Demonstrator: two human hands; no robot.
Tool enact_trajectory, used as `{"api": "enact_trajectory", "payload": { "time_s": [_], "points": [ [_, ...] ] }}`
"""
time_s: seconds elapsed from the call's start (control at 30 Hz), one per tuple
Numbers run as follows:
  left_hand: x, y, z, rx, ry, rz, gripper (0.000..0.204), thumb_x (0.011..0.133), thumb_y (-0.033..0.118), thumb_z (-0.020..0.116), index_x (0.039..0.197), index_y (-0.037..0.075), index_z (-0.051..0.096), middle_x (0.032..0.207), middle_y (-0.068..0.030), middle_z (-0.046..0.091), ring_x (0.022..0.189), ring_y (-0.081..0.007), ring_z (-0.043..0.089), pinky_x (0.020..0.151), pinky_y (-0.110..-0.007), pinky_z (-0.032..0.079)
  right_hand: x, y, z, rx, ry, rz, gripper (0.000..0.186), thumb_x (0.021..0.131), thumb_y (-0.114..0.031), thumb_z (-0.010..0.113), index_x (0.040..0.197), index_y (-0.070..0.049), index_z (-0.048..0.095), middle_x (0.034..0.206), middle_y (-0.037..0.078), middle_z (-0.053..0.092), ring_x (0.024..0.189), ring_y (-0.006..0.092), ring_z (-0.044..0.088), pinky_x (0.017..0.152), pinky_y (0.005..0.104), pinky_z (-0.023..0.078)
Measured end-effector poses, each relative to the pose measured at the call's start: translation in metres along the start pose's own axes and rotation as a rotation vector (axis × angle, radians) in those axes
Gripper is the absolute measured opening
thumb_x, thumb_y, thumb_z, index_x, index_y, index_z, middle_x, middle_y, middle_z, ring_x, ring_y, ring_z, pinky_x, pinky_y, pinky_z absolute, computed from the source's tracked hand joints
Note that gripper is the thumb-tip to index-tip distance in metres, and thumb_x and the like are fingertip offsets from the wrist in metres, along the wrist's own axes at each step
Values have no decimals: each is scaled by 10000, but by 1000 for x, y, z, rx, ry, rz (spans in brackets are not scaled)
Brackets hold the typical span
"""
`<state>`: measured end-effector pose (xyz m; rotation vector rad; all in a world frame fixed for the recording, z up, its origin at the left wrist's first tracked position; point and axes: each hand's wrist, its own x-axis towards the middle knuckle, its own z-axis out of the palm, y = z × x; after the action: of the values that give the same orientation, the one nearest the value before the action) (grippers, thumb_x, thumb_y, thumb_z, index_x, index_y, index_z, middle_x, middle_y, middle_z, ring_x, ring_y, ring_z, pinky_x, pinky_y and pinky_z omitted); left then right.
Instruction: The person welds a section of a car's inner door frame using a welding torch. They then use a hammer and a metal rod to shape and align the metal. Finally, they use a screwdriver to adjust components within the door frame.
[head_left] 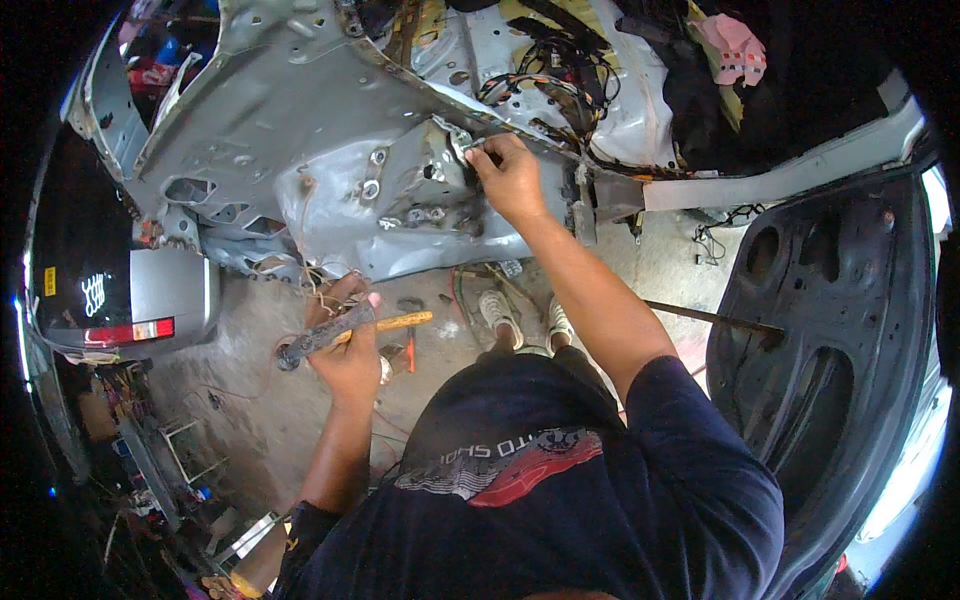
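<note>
My left hand (343, 360) grips a hammer (402, 320) with a yellow wooden handle, along with what looks like a dark, worn metal tool (305, 345); their exact join is hidden. My right hand (508, 180) is up on the bare grey body panel (330, 200), fingertips pinched at a ragged, bent metal bracket (442, 150) below the seam. Whatever is between those fingertips is too small to make out. Holes, fittings and scuffed patches mark the panel around it. Thin loose wires (310, 270) hang at its lower edge, above my left hand.
A wiring bundle (530, 90) lies beyond the seam. A dark detached-looking panel (800, 300) stands at right, with a long bar (690, 315) reaching toward it. A black-and-silver vehicle part with red lamp (125, 330) is at left. Cords and tools lie on the concrete floor (250, 370).
</note>
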<state>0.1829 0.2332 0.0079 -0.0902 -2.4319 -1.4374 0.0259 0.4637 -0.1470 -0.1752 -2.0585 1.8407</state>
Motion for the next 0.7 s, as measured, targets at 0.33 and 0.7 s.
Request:
{"api": "enact_trajectory", "payload": {
  "time_s": [0.33,0.7],
  "points": [
    [-21,1,-5,59,-3,-131,274,865,16,798,1109,-54,695,1057,-99,652,968,-186,627,869,-332,504,-7,-3,-6,41,-20,-14,208,898,-153,769,956,39,714,907,93,659,783,160,626,708,313,507],
    [-26,11,-5,52,4,-143,271,881,27,789,1115,-60,682,1015,-81,660,934,-164,626,844,-305,501,-7,-3,-6,7,5,-7,204,896,-161,747,974,27,735,862,141,697,729,195,644,692,336,515]
  ]
}}
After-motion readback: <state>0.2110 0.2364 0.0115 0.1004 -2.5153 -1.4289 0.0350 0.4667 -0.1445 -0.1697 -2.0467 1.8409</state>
